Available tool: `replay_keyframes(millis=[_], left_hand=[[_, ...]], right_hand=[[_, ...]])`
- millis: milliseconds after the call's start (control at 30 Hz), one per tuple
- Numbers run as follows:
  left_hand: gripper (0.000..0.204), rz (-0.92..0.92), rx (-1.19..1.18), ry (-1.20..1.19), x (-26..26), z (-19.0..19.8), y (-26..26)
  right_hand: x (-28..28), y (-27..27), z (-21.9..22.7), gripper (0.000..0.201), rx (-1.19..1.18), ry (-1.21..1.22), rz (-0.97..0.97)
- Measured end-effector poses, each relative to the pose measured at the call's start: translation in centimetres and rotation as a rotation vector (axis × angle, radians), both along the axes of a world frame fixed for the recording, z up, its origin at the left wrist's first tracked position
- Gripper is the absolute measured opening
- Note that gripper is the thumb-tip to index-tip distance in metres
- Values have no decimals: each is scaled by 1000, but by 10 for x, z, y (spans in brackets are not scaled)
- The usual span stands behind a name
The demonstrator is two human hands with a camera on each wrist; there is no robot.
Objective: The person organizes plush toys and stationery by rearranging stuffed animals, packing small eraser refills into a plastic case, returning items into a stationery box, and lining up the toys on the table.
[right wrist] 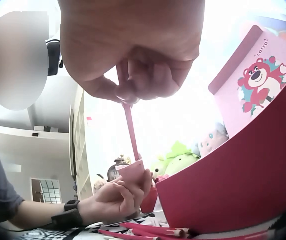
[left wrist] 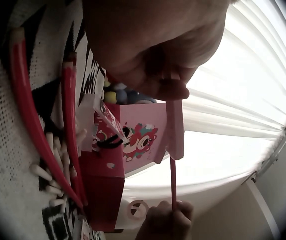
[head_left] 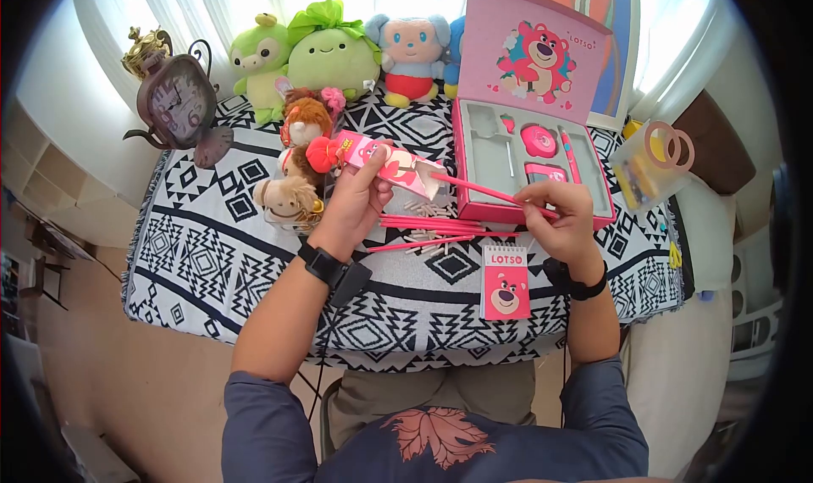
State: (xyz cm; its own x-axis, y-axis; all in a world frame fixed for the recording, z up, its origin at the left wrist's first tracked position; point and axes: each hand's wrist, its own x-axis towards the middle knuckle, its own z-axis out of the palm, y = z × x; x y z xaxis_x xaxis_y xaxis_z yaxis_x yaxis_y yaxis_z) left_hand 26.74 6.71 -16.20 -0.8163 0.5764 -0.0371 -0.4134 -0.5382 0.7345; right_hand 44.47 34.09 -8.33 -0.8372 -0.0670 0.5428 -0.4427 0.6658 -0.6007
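Observation:
My left hand [head_left: 364, 193] grips a small pink printed carton [head_left: 398, 169] around its middle, its open end turned to the right. Between the thumb and fingers of my right hand [head_left: 561, 219] is a pink pencil [head_left: 483, 188]. The pencil's far end is at the carton's open mouth, and in the right wrist view the pencil [right wrist: 131, 131] runs down into the carton's top [right wrist: 131, 171]. Below the hands, several more pink pencils [head_left: 428, 223] lie on the patterned cloth, among scattered short white sticks [head_left: 423, 247].
A pink gift box [head_left: 529, 208] with its lid raised stands behind my right hand, holding stationery in a grey insert. Nearby is a Lotso notepad [head_left: 506, 292]. Plush toys [head_left: 334, 59] line the back; a clock [head_left: 176, 102] stands left, a clear container [head_left: 648, 174] right.

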Motion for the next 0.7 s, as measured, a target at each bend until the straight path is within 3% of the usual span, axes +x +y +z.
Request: replay_keyframes(millis=[33,167,233,267,367,400,433,500,533,567,633,700], left_hand=[[27,-3,10,-13,0,0,0],[24,-56,-17,-7,1,0,0],[24,-93,-38,-29,9,7,2],[25,-129,-59,-50,13,11,3],[27,-198,27,-115,12,9,2],[27,-201,22,-118,11,7,2],[27,-213,63,-151,10,5,2],[28,-226,104,-182,8,-1,2],[29,-240,134,-198,7,-4,2],[29,-254,165,-214,6,-4,2],[30,-254,186,-238,7,-4,2],[31,-252,209,-259,7,-2,2]], right_hand=[[-1,1,-3,17,-8,87,28],[-2,-13,-8,27,-57,2,50],[-4,-30,-2,48,-62,-118,134],[-4,-36,-3,69,-225,-255,255],[-2,-39,-4,79,-351,-281,302],[-2,-40,-10,55,-450,-266,247],[-1,-37,-8,55,-456,-267,243],[-2,-26,1,28,68,-545,116],[-4,-30,-2,10,204,-396,124],[-5,-28,-11,10,204,-395,122],[-8,-25,-29,17,569,-237,120],[-8,-28,-37,18,611,-241,97]])
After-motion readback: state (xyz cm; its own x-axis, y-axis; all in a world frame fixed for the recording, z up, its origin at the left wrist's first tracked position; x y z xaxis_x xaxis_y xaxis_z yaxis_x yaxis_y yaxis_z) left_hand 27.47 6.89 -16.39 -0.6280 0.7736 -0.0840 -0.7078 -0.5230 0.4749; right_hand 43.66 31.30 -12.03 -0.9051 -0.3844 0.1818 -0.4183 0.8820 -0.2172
